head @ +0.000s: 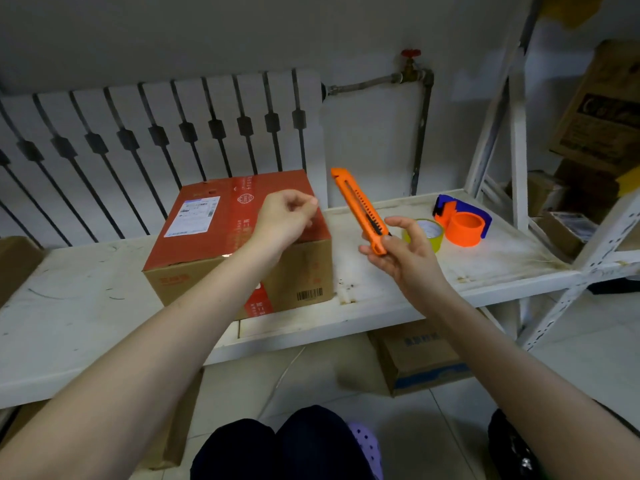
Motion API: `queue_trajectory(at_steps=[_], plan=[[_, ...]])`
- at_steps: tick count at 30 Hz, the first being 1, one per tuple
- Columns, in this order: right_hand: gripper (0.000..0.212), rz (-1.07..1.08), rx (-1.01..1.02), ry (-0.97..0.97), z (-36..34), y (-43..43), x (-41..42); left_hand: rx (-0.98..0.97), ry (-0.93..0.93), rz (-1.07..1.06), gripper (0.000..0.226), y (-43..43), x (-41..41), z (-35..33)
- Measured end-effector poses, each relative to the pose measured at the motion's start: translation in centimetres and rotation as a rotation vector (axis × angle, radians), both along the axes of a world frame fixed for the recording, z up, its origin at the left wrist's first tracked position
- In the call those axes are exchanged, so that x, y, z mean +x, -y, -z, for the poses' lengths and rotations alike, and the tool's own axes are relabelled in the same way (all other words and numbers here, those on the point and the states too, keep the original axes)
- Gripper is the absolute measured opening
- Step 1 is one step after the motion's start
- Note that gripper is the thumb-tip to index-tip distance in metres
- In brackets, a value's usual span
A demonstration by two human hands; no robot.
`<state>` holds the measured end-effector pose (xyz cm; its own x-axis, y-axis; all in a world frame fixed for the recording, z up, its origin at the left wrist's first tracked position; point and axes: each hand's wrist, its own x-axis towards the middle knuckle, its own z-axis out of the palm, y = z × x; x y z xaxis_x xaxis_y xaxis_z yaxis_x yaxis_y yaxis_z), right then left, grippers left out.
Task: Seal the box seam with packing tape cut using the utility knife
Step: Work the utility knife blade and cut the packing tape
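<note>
Cardboard box sits on the white shelf, left of centre, top face red with white print and a white shipping label toward its far left; near side plain brown with a barcode at lower right and a red strip running down the front. Flaps closed; whether tape covers the seam can't be told. Left hand hovers over the box's top right part, fingers curled in with thumb and fingertips pinched together, nothing visible between them. Right hand is just right of the box, above the shelf, holding the orange knife by its near end between thumb and fingers, loose grip, other fingers spread; the knife tilts up and away to the left, black slider showing near the thumb, blade tip not clear. Behind the right hand, on the shelf, a yellowish tape roll, partly hidden by the fingers, and just right of it an orange and blue tape dispenser. White radiator on the far wall, pipe with a red valve to its right. More cardboard boxes on the floor under the shelf and on the rack at far right. Dark trousers and a purple clog at the near edge.
</note>
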<state>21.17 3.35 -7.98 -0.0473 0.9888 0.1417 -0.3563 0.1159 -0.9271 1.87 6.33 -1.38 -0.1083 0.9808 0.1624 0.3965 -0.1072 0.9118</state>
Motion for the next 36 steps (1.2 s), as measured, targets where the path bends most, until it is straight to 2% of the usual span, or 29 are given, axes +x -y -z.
queue_trajectory(at_steps=[2,4,7,13,16,21,26,31,33,36], plan=[[0.023,0.189,-0.047,0.094,1.1,-2.2,1.5,0.075,-0.273,0.001,0.016,-1.1,0.1,0.2],[0.025,0.378,-0.129,0.31,3.0,-4.8,3.0,0.103,-0.479,-0.002,0.017,-1.9,0.1,0.6],[0.031,0.481,-0.247,0.529,5.8,-8.0,4.1,0.087,-0.626,-0.028,0.017,-3.4,-0.5,1.5],[0.026,0.513,-0.35,0.6,9.2,-12.3,3.0,0.04,-0.683,-0.013,0.022,-5.0,-1.4,2.5],[0.011,0.512,-0.298,0.82,9.2,-12.7,2.9,0.05,-0.696,0.001,0.022,-5.2,-1.6,2.6],[0.026,0.427,-0.205,1.21,9.6,-13.1,3.5,0.06,-0.702,0.038,0.02,-5.3,-1.9,2.9],[0.027,0.414,-0.214,1.617,9.3,-12.4,4.0,0.055,-0.699,0.041,0.02,-5.1,-2.3,3.3],[0.033,0.45,-0.155,1.662,8.6,-11.8,3.1,0.048,-0.687,0.034,0.019,-4.8,-3.0,3.1],[0.031,0.465,-0.052,1.536,7.7,-11.4,1.8,0.042,-0.68,0.027,0.019,-4.5,-3.6,3.1],[0.028,0.482,0.11,1.224,5.3,-10.4,-0.9,0.028,-0.679,0.001,0.018,-3.7,-4.9,3.0]])
